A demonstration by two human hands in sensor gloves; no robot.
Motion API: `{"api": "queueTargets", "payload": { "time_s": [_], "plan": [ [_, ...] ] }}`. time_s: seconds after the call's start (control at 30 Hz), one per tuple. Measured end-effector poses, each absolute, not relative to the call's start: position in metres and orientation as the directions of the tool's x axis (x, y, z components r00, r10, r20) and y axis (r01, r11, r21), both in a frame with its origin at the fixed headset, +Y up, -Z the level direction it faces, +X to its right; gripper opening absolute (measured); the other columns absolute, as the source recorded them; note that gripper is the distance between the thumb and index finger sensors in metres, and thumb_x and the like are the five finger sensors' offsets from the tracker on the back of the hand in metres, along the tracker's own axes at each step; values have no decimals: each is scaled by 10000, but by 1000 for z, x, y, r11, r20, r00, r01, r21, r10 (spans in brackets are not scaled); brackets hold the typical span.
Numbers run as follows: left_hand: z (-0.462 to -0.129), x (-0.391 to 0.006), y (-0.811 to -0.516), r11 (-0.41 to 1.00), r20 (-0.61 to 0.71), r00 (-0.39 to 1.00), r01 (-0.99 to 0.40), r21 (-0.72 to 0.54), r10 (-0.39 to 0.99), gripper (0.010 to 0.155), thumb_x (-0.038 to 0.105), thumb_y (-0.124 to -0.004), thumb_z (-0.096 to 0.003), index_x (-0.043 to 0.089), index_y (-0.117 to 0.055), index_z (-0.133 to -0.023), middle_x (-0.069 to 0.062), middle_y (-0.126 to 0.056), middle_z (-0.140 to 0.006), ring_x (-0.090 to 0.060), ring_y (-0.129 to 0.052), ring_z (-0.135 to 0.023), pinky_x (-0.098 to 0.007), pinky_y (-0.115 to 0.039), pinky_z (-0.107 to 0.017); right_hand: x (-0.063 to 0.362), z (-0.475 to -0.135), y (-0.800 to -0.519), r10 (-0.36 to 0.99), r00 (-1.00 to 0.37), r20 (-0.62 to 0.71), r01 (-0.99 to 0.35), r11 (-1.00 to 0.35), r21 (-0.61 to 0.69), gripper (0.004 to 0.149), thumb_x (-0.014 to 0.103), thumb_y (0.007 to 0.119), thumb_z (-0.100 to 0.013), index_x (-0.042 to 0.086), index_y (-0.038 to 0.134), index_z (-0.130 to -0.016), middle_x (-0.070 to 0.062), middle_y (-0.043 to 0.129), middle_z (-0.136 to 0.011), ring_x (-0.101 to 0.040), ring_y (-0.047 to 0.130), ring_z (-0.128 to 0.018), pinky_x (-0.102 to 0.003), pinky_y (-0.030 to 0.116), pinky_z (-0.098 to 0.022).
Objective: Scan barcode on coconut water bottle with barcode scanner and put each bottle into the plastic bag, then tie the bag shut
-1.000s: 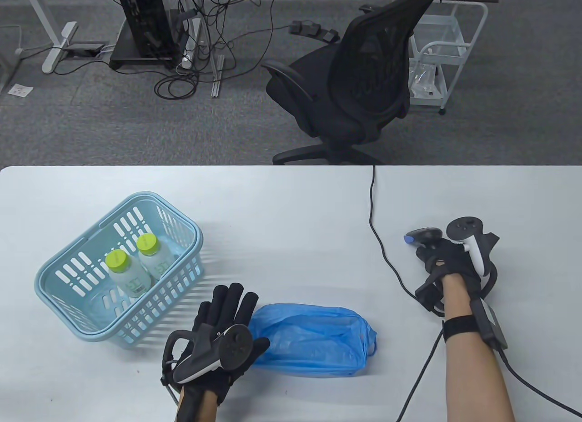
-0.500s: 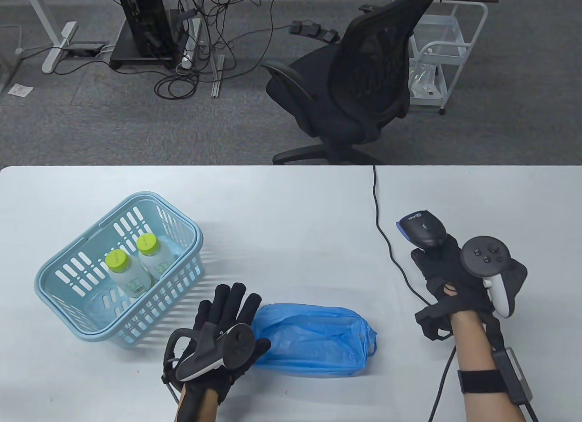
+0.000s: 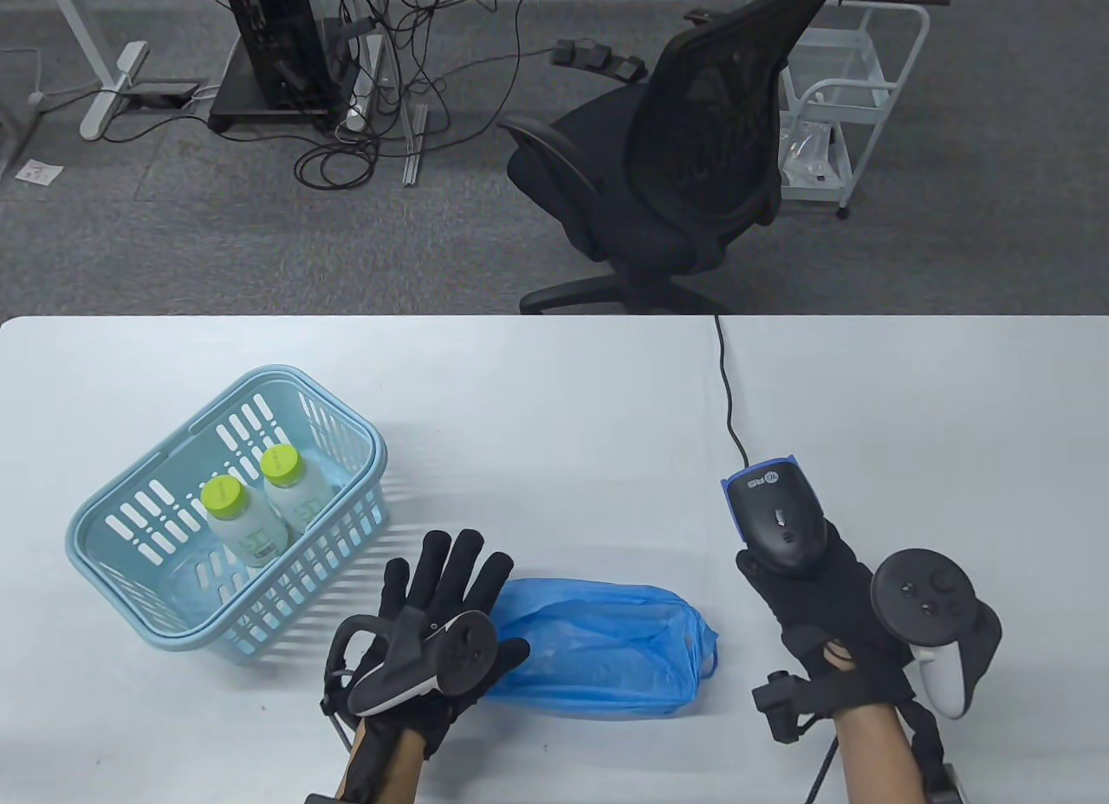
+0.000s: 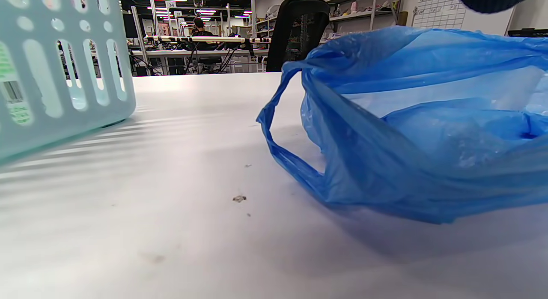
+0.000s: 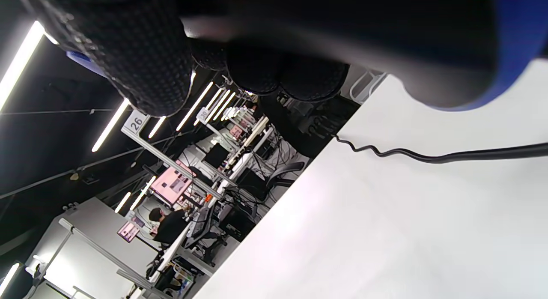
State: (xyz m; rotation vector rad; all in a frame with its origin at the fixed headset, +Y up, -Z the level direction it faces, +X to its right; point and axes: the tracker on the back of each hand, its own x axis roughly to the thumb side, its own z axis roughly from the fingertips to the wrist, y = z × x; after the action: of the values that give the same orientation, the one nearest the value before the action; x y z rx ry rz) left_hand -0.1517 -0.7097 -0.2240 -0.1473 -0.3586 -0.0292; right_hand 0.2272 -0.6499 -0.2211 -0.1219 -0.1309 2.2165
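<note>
Right hand point(image 3: 823, 613) grips the barcode scanner point(image 3: 774, 520) by its handle, fingers curled round it, scan head pointing away from the person; its cable point(image 3: 726, 388) trails over the far edge of the worktop point(image 3: 554, 388). Left hand point(image 3: 433, 631) holds nothing: fingers straight and spread, hovering between the light blue basket point(image 3: 130, 570) and the blue plastic bag point(image 3: 606, 648).

Two coconut water bottles point(image 3: 260, 509), green caps up, stand side by side inside the basket, touching or nearly so. Neither is scanned or bagged by the look of it. The bag lies slumped on its side; the left wrist view shows a handle loop point(image 4: 278, 136) and a collapsed mouth.

Risks, as judged from here:
- Barcode side of the bottles cannot be made out; a bottle lifted without turning may not present its code to the scanner.
- The limp bag may not stay open for one-handed loading; a bottle could push it along the worktop.
- Cable could snag as the scanner swings left.
</note>
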Motion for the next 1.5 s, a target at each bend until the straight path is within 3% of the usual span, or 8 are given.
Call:
{"api": "queueTargets", "payload": {
  "time_s": [0.23, 0.53, 0.73, 0.9, 1.1, 1.2, 1.37, 1.5],
  "plan": [
    [-222, -147, -710, 990, 360, 933, 52, -132, -1, 894, 766, -581, -593, 325, -198, -1270, -51, 5, -1312, -421, -36, -1190, -725, -218, -793, 210, -218, -686, 735, -678, -2, -734, -677, -52, 481, 389, 881, -541, 239, 687, -955, -25, 854, -913, -295, 939, -836, -577, 752, -665],
    [-216, -143, -706, 992, 367, 930, 41, -119, 6, 884, 756, -585, -597, 321, -210, -1269, -59, -17, -1315, -421, -39, -1186, -718, -238, -797, 201, -218, -693, 664, -747, 25, -662, -740, -118, 459, 434, 868, -538, 246, 716, -928, 49, 907, -786, -219, 986, -729, -529, 816, -625],
    [-206, -145, -688, 995, 371, 926, -37, -93, 69, 847, 724, -621, -608, 310, -292, -1270, -75, -124, -1335, -420, -111, -1201, -707, -272, -804, 208, -221, -696, 648, -761, 19, -646, -755, -114, 447, 449, 861, -540, 251, 728, -919, 59, 920, -768, -208, 996, -707, -517, 818, -619],
    [-216, -151, -670, 988, 358, 928, -47, -150, 99, 811, 684, -646, -624, 293, -343, -1267, -74, -221, -1341, -420, -197, -1215, -697, -320, -812, 210, -221, -696, 641, -767, 17, -638, -761, -117, 437, 451, 857, -542, 253, 737, -912, 61, 922, -766, -207, 996, -705, -515, 818, -615],
    [-246, -195, -612, 986, 269, 954, -95, -140, 130, 777, 626, -702, -635, 261, -417, -1260, -77, -399, -1331, -436, -393, -1211, -673, -392, -819, 210, -218, -696, 604, -797, 11, -600, -789, -135, 442, 454, 854, -542, 254, 730, -916, 63, 920, -768, -206, 995, -709, -516, 814, -618],
    [-267, -233, -585, 988, 134, 988, -59, -144, 79, 767, 592, -741, -638, 241, -449, -1253, -84, -476, -1312, -435, -511, -1190, -658, -492, -812, 212, -218, -698, 601, -800, 6, -596, -792, -132, 434, 454, 854, -542, 256, 740, -910, 62, 919, -770, -205, 994, -711, -516, 814, -619],
    [-303, -293, -577, 970, -68, 997, 17, -242, -34, 768, 538, -805, -634, 235, -460, -1249, -80, -487, -1308, -428, -567, -1176, -649, -546, -804, 214, -218, -702, 581, -814, -22, -574, -808, -131, 448, 455, 854, -540, 254, 727, -919, 64, 919, -772, -206, 993, -715, -517, 810, -623],
    [-325, -320, -584, 938, -147, 978, 92, -335, -148, 796, 519, -833, -627, 235, -431, -1253, -81, -461, -1313, -428, -582, -1173, -644, -568, -801, 216, -218, -703, 569, -821, -38, -560, -817, -134, 447, 456, 853, -540, 256, 726, -920, 63, 918, -775, -207, 992, -718, -518, 808, -626]
  ]
}}
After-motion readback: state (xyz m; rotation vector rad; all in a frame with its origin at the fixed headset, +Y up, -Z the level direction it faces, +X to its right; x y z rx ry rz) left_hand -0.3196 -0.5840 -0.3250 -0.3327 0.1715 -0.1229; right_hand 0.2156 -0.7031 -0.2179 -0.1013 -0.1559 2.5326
